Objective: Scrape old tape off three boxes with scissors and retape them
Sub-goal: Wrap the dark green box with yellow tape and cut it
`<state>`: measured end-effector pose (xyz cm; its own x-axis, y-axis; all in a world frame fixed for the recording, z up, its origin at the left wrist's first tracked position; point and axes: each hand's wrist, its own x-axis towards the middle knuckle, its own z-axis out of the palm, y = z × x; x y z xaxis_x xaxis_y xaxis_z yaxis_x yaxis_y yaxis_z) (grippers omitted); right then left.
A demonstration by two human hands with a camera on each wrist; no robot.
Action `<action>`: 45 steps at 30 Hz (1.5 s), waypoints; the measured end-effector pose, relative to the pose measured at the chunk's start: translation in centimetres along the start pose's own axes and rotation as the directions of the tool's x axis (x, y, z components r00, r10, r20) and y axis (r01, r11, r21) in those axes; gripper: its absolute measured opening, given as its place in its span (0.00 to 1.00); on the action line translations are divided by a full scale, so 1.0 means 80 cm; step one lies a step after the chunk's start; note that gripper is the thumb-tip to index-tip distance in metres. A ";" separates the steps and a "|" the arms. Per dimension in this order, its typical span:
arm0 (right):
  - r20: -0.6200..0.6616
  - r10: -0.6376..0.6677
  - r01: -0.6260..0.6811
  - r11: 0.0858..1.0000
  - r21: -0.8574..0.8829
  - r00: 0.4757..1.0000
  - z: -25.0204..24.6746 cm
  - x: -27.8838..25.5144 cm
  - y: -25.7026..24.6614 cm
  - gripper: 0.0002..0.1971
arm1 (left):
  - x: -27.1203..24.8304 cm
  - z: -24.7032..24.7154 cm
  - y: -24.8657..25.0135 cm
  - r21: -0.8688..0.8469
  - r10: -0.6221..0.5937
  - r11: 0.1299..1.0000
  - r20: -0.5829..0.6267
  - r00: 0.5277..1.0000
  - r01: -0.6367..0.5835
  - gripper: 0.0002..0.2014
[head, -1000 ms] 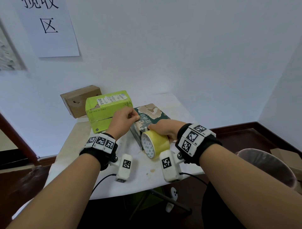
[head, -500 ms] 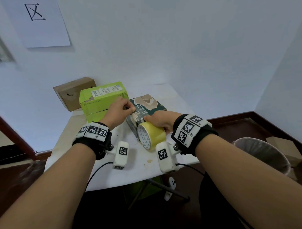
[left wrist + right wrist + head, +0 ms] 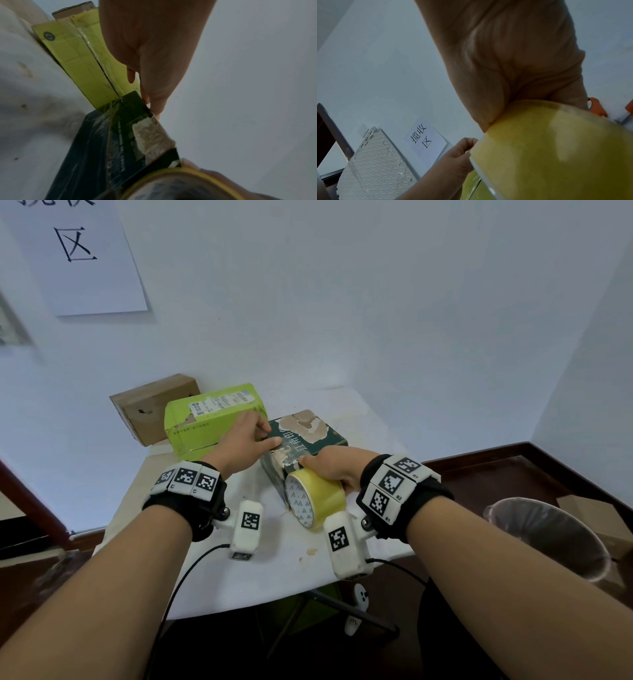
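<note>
A dark green box (image 3: 318, 433) with torn pale patches lies mid-table. My left hand (image 3: 270, 436) pinches the end of a clear tape strip (image 3: 291, 453) against its top; in the left wrist view the fingertips (image 3: 155, 108) touch the box's upper edge. My right hand (image 3: 329, 465) grips a yellow tape roll (image 3: 313, 498) against the box's near end. A lime green box (image 3: 212, 419) stands just left of it, with a brown cardboard box (image 3: 150, 405) behind. Scissors with orange handles (image 3: 597, 106) lie beyond the roll (image 3: 556, 148) in the right wrist view.
The white table (image 3: 281, 570) is small, with its front edge close to me and walls behind and to the right. A lined waste bin (image 3: 548, 535) stands on the floor at the right. A paper sign (image 3: 78, 254) hangs on the wall.
The head view has shifted a little. Both hands stay at the dark green box; my left thumb now lies stretched over the tape on its top.
</note>
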<state>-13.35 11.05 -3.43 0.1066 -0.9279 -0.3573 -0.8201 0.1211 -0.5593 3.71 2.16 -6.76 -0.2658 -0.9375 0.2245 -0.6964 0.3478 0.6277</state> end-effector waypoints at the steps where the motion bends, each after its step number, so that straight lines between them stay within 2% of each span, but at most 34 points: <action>1: 0.002 -0.003 0.003 1.000 0.006 1.000 0.000 0.001 0.000 0.22 | -0.001 0.002 0.000 -0.005 0.000 1.000 -0.011 1.000 -0.001 0.08; 6: -0.005 0.000 0.000 1.000 -0.016 1.000 0.002 0.002 0.000 0.25 | -0.001 0.008 0.003 0.021 -0.009 1.000 -0.070 0.998 0.010 0.05; 9: -0.001 0.010 -0.010 1.000 -0.001 1.000 0.001 0.001 0.000 0.25 | -0.003 -0.002 0.006 -0.006 0.020 1.000 -0.019 1.000 -0.020 0.08; 11: 0.001 0.022 -0.022 1.000 0.022 1.000 0.001 0.002 0.001 0.25 | -0.008 -0.012 0.008 0.047 0.102 0.994 -0.008 0.995 -0.101 0.12; 14: 0.005 0.035 -0.035 0.998 0.055 0.999 0.002 0.004 0.001 0.25 | -0.022 -0.019 0.012 0.155 0.208 0.963 0.089 0.974 -0.220 0.19; 18: 0.012 0.060 -0.060 0.997 0.052 0.998 0.003 0.007 -0.001 0.28 | -0.042 -0.023 0.009 0.211 0.223 0.944 0.157 0.962 -0.254 0.21; 21: 0.000 0.072 -0.072 0.996 0.047 0.997 0.004 0.007 -0.002 0.29 | -0.051 -0.024 0.000 0.192 0.211 0.947 0.226 0.951 -0.256 0.25; 23: -0.002 0.076 -0.076 0.995 0.058 0.997 0.005 0.008 -0.001 0.29 | -0.056 -0.022 -0.004 0.164 0.209 0.953 0.253 0.944 -0.255 0.23; 29: -0.016 0.089 -0.085 0.984 0.157 0.996 0.010 0.011 0.003 0.30 | -0.061 -0.011 -0.003 0.154 0.236 0.953 0.159 0.959 -0.260 0.23; 37: -0.044 0.112 -0.090 0.932 0.350 0.993 0.015 0.009 0.010 0.32 | -0.065 -0.006 -0.003 0.123 0.221 0.964 0.126 0.967 -0.236 0.21; 45: -0.064 0.094 -0.063 0.922 0.381 0.993 0.025 0.014 0.021 0.36 | -0.068 -0.002 -0.003 0.027 0.203 0.978 0.125 0.971 -0.208 0.20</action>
<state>-13.50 10.94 -6.27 -0.0074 -0.9332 -0.3594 -0.5490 0.3041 -0.7786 5.44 7.20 -8.00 -0.4827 -0.8385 0.2527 -0.6439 0.5354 0.5465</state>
